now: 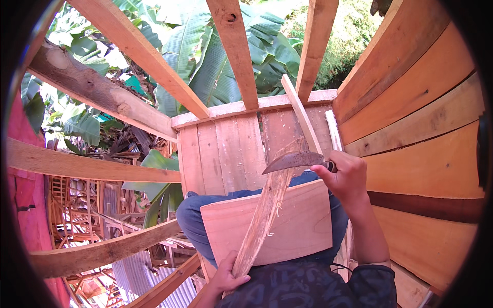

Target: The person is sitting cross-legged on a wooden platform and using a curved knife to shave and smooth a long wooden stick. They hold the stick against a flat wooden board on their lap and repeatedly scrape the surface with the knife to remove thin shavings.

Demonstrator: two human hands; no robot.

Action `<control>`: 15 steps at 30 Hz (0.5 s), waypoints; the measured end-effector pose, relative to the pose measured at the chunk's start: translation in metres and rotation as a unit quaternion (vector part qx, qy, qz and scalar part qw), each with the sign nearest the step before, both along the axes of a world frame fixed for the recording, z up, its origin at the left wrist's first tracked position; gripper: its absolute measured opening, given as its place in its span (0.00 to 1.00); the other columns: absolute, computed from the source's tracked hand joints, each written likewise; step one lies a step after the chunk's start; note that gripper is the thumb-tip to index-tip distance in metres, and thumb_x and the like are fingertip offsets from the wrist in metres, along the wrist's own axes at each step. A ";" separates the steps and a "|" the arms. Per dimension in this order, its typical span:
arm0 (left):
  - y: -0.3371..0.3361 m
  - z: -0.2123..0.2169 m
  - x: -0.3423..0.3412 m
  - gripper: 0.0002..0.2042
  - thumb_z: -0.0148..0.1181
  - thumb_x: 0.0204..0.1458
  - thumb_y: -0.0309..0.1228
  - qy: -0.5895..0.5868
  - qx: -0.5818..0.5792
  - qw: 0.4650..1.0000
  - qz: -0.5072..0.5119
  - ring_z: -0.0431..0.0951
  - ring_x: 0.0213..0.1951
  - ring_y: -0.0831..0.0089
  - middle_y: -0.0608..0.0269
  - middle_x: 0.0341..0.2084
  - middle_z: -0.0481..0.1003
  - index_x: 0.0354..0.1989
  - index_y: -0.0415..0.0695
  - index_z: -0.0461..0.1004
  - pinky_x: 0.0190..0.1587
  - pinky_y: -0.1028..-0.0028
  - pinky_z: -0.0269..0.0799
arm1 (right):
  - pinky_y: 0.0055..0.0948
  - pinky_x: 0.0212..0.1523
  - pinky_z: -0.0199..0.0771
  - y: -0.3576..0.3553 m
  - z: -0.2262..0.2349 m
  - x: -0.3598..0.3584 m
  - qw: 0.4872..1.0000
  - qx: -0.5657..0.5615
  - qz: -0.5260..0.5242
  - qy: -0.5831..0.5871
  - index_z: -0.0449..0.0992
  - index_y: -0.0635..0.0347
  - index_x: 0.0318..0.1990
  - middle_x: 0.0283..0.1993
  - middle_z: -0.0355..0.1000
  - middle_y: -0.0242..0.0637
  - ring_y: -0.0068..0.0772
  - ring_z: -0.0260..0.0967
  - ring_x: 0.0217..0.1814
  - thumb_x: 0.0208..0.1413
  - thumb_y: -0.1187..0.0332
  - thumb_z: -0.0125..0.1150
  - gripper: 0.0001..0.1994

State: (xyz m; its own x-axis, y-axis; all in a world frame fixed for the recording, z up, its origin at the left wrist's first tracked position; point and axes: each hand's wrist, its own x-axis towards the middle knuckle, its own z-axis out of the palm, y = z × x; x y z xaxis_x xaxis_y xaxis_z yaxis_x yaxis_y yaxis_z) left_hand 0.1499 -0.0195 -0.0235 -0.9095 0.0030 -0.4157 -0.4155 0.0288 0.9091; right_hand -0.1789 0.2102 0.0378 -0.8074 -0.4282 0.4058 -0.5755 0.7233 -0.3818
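Observation:
My left hand (228,274) is closed around the near end of a long, rough strip of wood (264,215). Frayed fibres stick out along the strip's right edge, and it slants up and away from me across a flat board (303,215) on my lap. In my right hand (346,177) is the handle of a curved knife (292,161) with a dark, worn blade. The blade points left and lies across the strip toward its far end; whether its edge bites into the wood cannot be made out.
A pale wooden slat (303,115) leans beyond the knife, and a whitish stick (333,131) stands beside it. Floor planks (233,154) carry scattered shavings. A plank wall (421,154) rises close on my right; spaced rails (102,161) border the left, with corrugated sheets (144,280) below.

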 end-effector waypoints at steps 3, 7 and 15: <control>0.005 0.007 -0.007 0.32 0.70 0.38 0.43 -0.044 0.008 0.999 0.009 0.71 0.39 0.69 0.59 0.35 0.70 0.50 0.37 0.67 0.44 0.69 0.66 | 0.33 0.15 0.58 0.006 -0.008 -0.002 1.000 0.011 -0.008 0.025 0.61 0.57 0.14 0.12 0.57 0.36 0.42 0.60 0.13 0.46 0.37 0.61 0.32; 0.002 0.002 -0.001 0.31 0.70 0.39 0.43 -0.043 0.021 0.999 0.002 0.72 0.37 0.71 0.60 0.34 0.71 0.49 0.37 0.67 0.42 0.71 0.67 | 0.34 0.16 0.58 0.012 -0.016 -0.010 0.994 -0.023 -0.001 0.108 0.60 0.58 0.14 0.13 0.58 0.37 0.42 0.60 0.13 0.48 0.38 0.61 0.32; -0.003 0.004 0.009 0.31 0.70 0.38 0.42 -0.075 0.105 0.989 0.072 0.71 0.34 0.76 0.65 0.32 0.71 0.49 0.38 0.66 0.40 0.73 0.68 | 0.33 0.17 0.56 0.049 -0.002 -0.017 0.983 -0.152 -0.087 -0.053 0.63 0.60 0.16 0.13 0.58 0.39 0.41 0.58 0.14 0.53 0.46 0.62 0.28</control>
